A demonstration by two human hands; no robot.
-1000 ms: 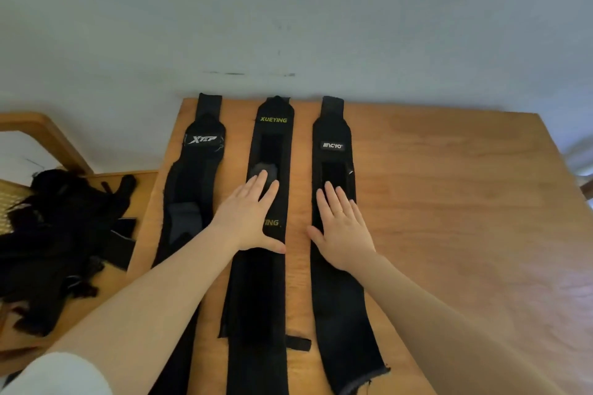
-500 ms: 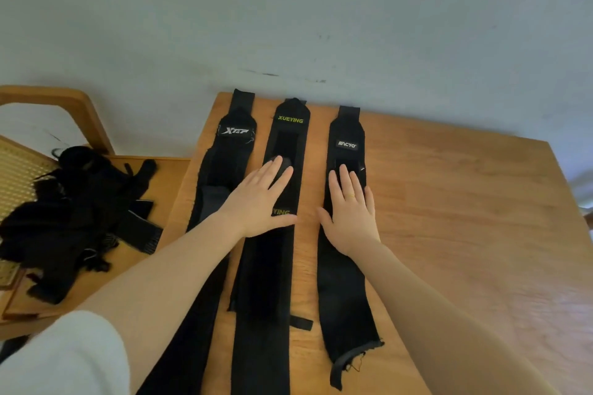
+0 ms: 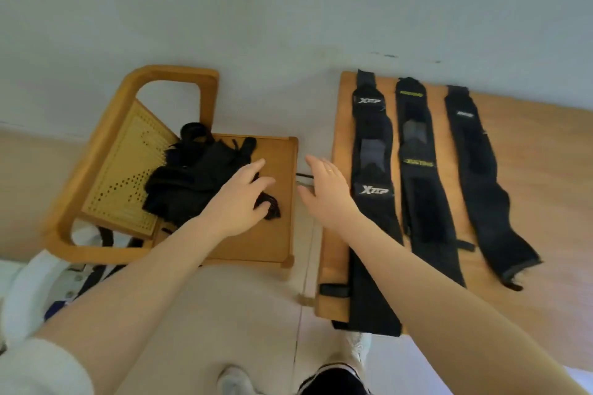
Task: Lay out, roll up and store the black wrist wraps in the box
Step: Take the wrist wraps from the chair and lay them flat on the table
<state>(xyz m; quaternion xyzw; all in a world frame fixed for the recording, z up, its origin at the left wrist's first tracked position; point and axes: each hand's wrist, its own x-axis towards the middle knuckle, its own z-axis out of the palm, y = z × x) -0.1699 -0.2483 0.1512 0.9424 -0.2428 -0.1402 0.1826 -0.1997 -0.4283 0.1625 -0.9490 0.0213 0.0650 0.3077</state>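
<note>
My fingers are spread and relaxed on both hands, gripping nothing: my left hand (image 3: 236, 202) hovers over the heap of black wraps (image 3: 192, 179) on the wooden chair (image 3: 272, 234), my right hand (image 3: 327, 192) beside the three wrist wraps (image 3: 423, 170) lying flat on the table (image 3: 529, 186).

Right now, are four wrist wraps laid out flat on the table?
No, only three wrist wraps lie on the table.

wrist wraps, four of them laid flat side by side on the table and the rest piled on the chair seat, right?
Not quite: the head view shows three wrist wraps laid flat side by side on the table, not four. The rest are indeed piled on the chair seat.
</note>
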